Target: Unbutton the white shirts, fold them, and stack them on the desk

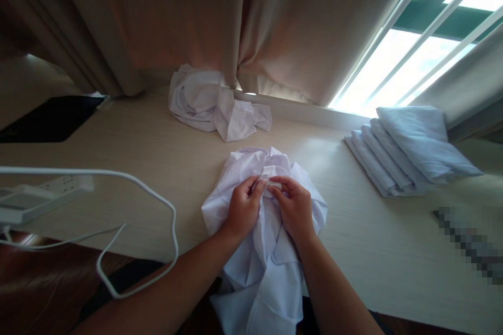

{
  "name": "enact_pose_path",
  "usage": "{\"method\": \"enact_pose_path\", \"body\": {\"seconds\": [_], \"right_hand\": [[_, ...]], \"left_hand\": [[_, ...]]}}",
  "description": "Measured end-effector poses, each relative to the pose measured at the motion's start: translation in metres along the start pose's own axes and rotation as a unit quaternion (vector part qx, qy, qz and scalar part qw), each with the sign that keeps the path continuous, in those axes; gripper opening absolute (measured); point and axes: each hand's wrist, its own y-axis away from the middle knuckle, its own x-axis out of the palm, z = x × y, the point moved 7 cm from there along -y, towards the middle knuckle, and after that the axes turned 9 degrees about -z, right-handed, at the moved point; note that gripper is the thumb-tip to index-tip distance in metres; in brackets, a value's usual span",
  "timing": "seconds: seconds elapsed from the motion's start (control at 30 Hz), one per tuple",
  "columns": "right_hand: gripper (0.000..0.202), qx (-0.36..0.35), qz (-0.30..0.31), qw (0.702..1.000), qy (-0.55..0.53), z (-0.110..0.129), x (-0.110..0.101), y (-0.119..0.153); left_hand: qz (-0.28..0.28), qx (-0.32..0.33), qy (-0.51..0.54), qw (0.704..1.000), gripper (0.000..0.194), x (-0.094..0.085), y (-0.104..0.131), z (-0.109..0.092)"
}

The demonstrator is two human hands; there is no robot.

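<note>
A white shirt (263, 272) lies bunched at the front of the table, its lower part hanging over the edge toward me. My left hand (244, 207) pinches the cloth near what looks like the collar. Just beside it, my right hand (294, 204) pinches the same area, thumb and forefinger together. The fingertips of both hands nearly meet. Whether a button sits between them is too small to tell.
Behind the shirt lies a crumpled white garment (220, 104) near the curtain (188, 15). Folded white garments (408, 152) are stacked at right. A power strip (51, 193) with a looping white cable (173, 220) and a black mat (51, 118) are at left.
</note>
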Motion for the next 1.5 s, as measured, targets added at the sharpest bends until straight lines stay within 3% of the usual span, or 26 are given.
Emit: {"method": "enact_pose_path", "body": {"seconds": [0.1,0.3,0.53,0.7,0.83,1.03,1.27,1.5], "right_hand": [[0.027,0.018,0.018,0.999,-0.025,-0.006,0.003,-0.001],[0.017,-0.029,0.017,0.999,-0.010,0.001,-0.001,-0.003],[0.019,-0.018,0.034,0.999,-0.035,0.002,0.003,-0.002],[0.018,0.010,-0.030,0.999,-0.028,-0.003,-0.002,0.000],[0.009,-0.048,-0.063,0.997,0.006,0.004,-0.005,0.004],[0.012,-0.100,-0.037,0.994,0.038,0.017,0.001,0.008],[0.011,-0.064,-0.007,0.998,0.011,0.008,0.002,0.004],[0.016,-0.059,0.007,0.998,-0.016,0.003,0.001,-0.002]], "left_hand": [[-0.003,-0.004,-0.009,1.000,0.027,-0.001,0.002,0.002],[-0.001,0.007,-0.021,1.000,0.026,0.001,0.002,0.003],[0.018,-0.016,-0.013,1.000,0.028,0.003,0.002,0.009],[0.014,-0.026,-0.006,1.000,0.027,0.002,0.003,0.013],[0.007,-0.034,-0.003,0.999,0.026,0.000,0.003,0.015],[-0.002,-0.033,0.022,0.999,0.027,-0.001,0.002,0.016],[0.022,-0.031,0.033,0.999,0.027,0.002,0.001,0.019],[0.044,-0.028,0.077,0.996,0.030,0.005,0.000,0.007]]}}
